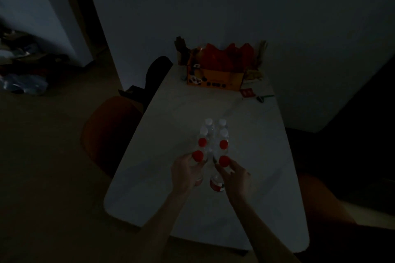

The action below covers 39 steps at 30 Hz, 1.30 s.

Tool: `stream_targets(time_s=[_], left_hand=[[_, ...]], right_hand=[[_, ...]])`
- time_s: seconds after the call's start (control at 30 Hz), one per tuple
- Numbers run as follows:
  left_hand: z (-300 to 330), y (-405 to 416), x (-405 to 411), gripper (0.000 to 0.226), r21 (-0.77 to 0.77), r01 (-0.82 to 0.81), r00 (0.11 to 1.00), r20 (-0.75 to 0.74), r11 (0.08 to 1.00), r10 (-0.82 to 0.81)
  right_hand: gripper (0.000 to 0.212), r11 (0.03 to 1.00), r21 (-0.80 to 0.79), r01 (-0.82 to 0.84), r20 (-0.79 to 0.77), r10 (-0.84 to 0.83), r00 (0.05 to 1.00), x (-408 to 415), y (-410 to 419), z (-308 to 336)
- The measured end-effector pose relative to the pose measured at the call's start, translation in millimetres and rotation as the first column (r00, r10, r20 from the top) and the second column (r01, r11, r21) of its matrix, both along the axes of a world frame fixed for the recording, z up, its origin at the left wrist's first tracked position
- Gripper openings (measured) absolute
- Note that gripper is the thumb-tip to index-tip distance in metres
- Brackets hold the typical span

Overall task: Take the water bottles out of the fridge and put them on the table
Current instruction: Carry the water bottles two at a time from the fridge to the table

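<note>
Water bottles (213,141), eight counted, two rows at frame centre on the counter (256,156); my left grip (185,170) and right grip (234,174) each clasp a nearest red-capped bottle; fridge unseen, remainder unknown.

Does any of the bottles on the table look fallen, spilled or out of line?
Nothing stands out. The bottles stand upright in two neat rows on the table; both hands hold the nearest pair.

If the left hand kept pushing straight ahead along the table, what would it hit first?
Probably the next red-capped bottle in the left row, just beyond the near bottle that the left hand grips; the dim light leaves the gap between them unclear.
</note>
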State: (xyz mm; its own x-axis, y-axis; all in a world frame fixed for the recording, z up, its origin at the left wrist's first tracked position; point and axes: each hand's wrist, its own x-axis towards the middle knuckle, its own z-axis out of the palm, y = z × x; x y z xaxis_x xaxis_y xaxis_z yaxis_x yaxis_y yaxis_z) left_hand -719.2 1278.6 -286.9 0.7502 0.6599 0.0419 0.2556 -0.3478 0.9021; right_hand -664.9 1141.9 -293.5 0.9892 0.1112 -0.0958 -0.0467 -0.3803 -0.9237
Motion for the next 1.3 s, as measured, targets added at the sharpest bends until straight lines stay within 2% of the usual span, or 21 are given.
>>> stream_targets(time_s=[0.07,0.17,0.27,0.47,0.83,1.03,1.13,1.3], left_hand=[[-8,3,7,0.022,-0.034,0.024,1.0,0.008,0.999,-0.024],[-29,12,18,0.029,0.041,0.03,1.0,0.002,0.999,-0.03],[-37,12,27,0.027,0.06,0.008,1.0,-0.01,0.998,-0.007],[-53,12,39,0.02,0.077,0.018,0.999,-0.03,0.997,-0.016],[-79,8,49,0.028,0.067,0.031,0.996,-0.082,0.997,-0.026],[-85,8,48,0.038,0.08,0.034,0.997,-0.069,0.996,-0.029],[-87,10,50,0.034,0.086,0.029,0.996,-0.084,0.996,-0.022],[-77,15,47,0.034,0.11,0.092,0.979,-0.192,0.99,-0.069]], right_hand=[[0.034,1.0,0.004,0.025,0.002,-0.025,1.0,3,3,-6],[0.03,0.995,0.087,0.053,-0.066,-0.048,0.997,10,5,-16],[0.031,0.993,0.108,0.037,-0.044,-0.033,0.998,15,7,-30],[0.028,0.997,0.038,0.072,-0.067,-0.069,0.995,23,17,-50],[0.017,0.998,0.009,0.064,-0.018,-0.064,0.998,37,22,-61],[0.018,0.999,0.002,0.033,-0.039,-0.032,0.999,37,20,-60],[0.02,0.998,-0.055,0.02,-0.015,-0.021,1.0,36,21,-58],[0.031,0.999,-0.026,-0.044,-0.062,0.042,0.997,30,15,-48]])
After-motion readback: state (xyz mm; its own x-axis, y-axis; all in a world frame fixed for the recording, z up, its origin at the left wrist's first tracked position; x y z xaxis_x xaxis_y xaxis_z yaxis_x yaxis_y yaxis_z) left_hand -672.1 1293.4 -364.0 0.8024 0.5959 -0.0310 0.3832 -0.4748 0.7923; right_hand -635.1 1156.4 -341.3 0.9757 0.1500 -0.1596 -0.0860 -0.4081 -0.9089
